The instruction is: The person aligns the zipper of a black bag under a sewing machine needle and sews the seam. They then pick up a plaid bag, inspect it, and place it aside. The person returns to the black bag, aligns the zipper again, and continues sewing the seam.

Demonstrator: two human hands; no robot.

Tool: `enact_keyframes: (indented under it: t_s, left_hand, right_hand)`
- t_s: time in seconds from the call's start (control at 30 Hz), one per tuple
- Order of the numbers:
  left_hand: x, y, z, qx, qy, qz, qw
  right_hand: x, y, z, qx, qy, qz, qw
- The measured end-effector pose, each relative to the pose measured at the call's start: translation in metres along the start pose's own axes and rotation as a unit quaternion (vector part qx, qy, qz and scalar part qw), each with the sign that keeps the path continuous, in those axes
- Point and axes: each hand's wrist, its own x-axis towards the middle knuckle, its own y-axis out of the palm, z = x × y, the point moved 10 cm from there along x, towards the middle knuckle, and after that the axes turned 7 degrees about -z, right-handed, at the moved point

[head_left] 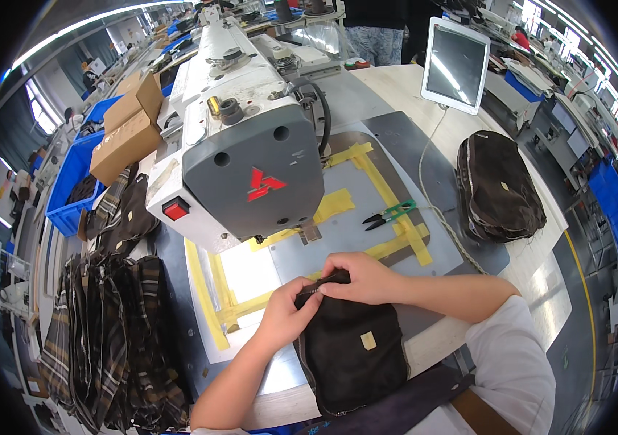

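A dark brown fabric pouch point(356, 359) with a small pale yellow patch lies at the near edge of the sewing table, partly over my lap. My left hand point(285, 313) pinches its upper left edge, where a short stretch of metal zipper point(310, 293) shows. Close beside it, my right hand point(356, 279) grips the top edge of the same pouch, thumb and fingers pressed together. Just beyond both hands stands the grey head of a sewing machine point(254, 174), its presser foot point(310, 232) over a metal plate marked out with yellow tape point(251, 310).
Green-handled thread snips point(390, 214) lie right of the presser foot. A stack of dark pouches point(501, 187) sits at the right, below a white-framed tablet point(455, 65). Plaid and dark pieces point(109, 341) are piled at the left, near a cardboard box point(128, 130) and a blue crate point(69, 206).
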Motion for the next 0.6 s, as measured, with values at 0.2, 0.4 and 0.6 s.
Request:
enact_keyframes:
  t_s: [0.2, 0.4, 0.6]
  left_hand:
    - [0.0, 0.0, -0.003, -0.016, -0.009, 0.006, 1.0]
    - [0.002, -0.008, -0.016, 0.021, 0.003, -0.003, 1.0]
    - [0.021, -0.014, -0.037, 0.126, 0.091, -0.054, 0.986]
  right_hand:
    - [0.004, -0.004, 0.018, -0.037, -0.027, -0.001, 0.999]
    - [0.007, -0.006, 0.039, -0.115, -0.141, -0.006, 0.983]
    - [0.033, 0.002, -0.012, 0.123, 0.038, 0.06, 0.99]
